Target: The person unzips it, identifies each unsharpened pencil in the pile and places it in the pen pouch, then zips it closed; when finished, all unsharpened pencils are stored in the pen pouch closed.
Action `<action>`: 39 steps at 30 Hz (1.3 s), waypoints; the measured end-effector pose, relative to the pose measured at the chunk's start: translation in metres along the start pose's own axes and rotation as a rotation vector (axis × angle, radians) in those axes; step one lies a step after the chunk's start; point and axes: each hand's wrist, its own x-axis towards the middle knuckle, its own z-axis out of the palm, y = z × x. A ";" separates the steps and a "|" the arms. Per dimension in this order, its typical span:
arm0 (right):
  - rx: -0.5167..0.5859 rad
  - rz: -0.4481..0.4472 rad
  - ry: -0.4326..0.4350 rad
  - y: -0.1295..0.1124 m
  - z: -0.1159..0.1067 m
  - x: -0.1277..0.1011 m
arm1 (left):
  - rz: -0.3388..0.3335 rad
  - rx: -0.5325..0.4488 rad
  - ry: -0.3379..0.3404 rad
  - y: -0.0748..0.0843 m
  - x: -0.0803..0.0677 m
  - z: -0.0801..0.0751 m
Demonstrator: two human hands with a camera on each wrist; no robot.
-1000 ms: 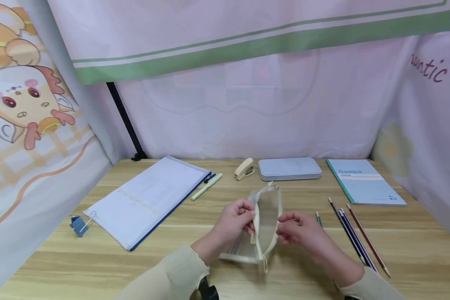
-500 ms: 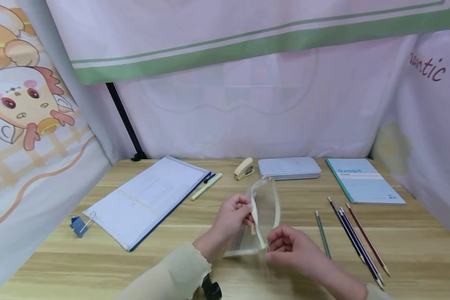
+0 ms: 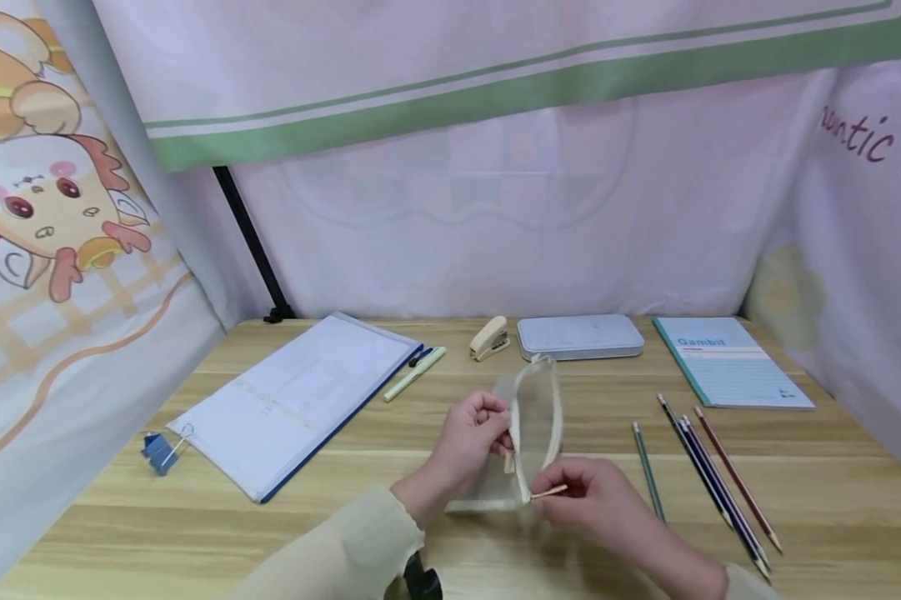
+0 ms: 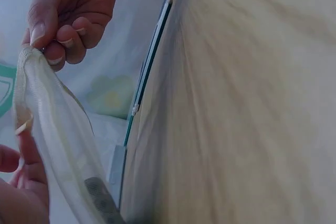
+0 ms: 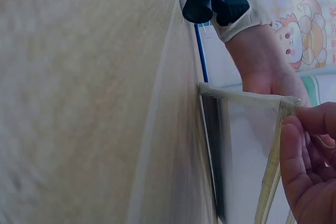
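Observation:
A translucent zip pouch point(image 3: 538, 408) with cream edging stands on the table, its zipped mouth spread open. My left hand point(image 3: 465, 433) pinches the left side of that mouth between thumb and fingers. At the near end, my right hand point(image 3: 600, 498) pinches the cream zipper pull point(image 3: 553, 492). In the left wrist view, the right hand point(image 4: 76, 19) is at one end of the zip and the left hand point(image 4: 26, 187) lies along its edge. A dark strip point(image 5: 214, 150) shows low in the pouch in the right wrist view; its kind is unclear.
Right of the hands lie a green pencil point(image 3: 648, 471), several dark pencils point(image 3: 713, 483) and a red one point(image 3: 738, 479). Behind stand a stapler point(image 3: 489, 338), a tin case point(image 3: 580, 337) and a notebook point(image 3: 731, 364). Leftward are a clipboard point(image 3: 300, 400), pens point(image 3: 414, 374) and a blue binder clip point(image 3: 157, 452).
My right hand has moved from the pouch's right side toward its near end and taken the zipper pull. The left hand keeps its grip almost in place.

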 end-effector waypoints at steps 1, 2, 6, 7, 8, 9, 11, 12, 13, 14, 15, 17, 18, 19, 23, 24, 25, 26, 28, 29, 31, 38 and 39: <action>0.008 -0.004 -0.007 0.000 0.000 0.000 | 0.004 0.028 -0.014 0.001 -0.002 -0.001; 0.017 -0.006 -0.015 0.000 0.001 0.000 | 0.009 0.064 -0.029 0.001 -0.005 -0.002; 0.028 -0.024 -0.030 0.001 0.003 0.000 | 0.052 0.281 -0.121 0.007 -0.023 -0.006; 0.030 -0.026 -0.032 0.001 0.003 0.000 | 0.068 0.331 -0.151 0.009 -0.029 -0.007; 0.032 -0.031 -0.035 0.001 0.003 0.000 | 0.086 0.377 -0.181 0.011 -0.034 -0.008; 0.031 -0.033 -0.037 0.000 0.003 0.000 | 0.107 0.431 -0.207 0.013 -0.039 -0.009; 0.033 -0.033 -0.043 -0.001 0.003 0.001 | 0.142 0.543 -0.239 0.018 -0.048 -0.010; 0.040 -0.027 -0.046 -0.002 0.002 0.001 | 0.154 0.592 -0.243 0.020 -0.052 -0.010; 0.049 -0.019 -0.048 -0.002 0.002 0.002 | 0.165 0.634 -0.243 0.021 -0.056 -0.010; 0.056 -0.012 -0.048 -0.003 0.002 0.002 | 0.177 0.675 -0.242 0.022 -0.059 -0.011; 0.062 -0.004 -0.047 -0.004 0.002 0.003 | 0.177 0.708 -0.240 0.023 -0.061 -0.011; 0.069 0.007 -0.038 -0.006 0.002 0.004 | 0.167 0.724 -0.244 0.024 -0.064 -0.010; 0.071 0.011 -0.034 -0.007 0.002 0.004 | 0.161 0.716 -0.248 0.024 -0.065 -0.010; 0.068 0.004 -0.031 -0.007 0.003 0.004 | 0.160 0.709 -0.254 0.024 -0.065 -0.010; 0.060 -0.025 -0.026 -0.010 0.006 0.006 | 0.162 0.648 -0.262 0.023 -0.064 -0.010; 0.058 -0.031 -0.027 -0.010 0.006 0.006 | 0.163 0.634 -0.263 0.022 -0.063 -0.010; 0.056 -0.033 -0.026 -0.011 0.006 0.007 | 0.165 0.619 -0.262 0.022 -0.062 -0.010; 0.054 -0.026 -0.021 -0.011 0.006 0.007 | 0.168 0.600 -0.261 0.021 -0.061 -0.010; 0.046 -0.014 -0.013 -0.011 0.006 0.008 | 0.170 0.573 -0.250 0.021 -0.060 -0.011; 0.041 -0.005 -0.009 -0.012 0.006 0.008 | 0.175 0.563 -0.245 0.021 -0.060 -0.011; 0.029 -0.003 -0.007 -0.012 0.004 0.008 | 0.190 0.552 -0.234 0.021 -0.059 -0.011; 0.007 0.008 -0.039 -0.013 -0.008 0.010 | 0.242 0.551 -0.216 0.022 -0.059 -0.012; 0.014 0.022 -0.045 -0.013 -0.010 0.011 | 0.241 0.548 -0.214 0.021 -0.059 -0.013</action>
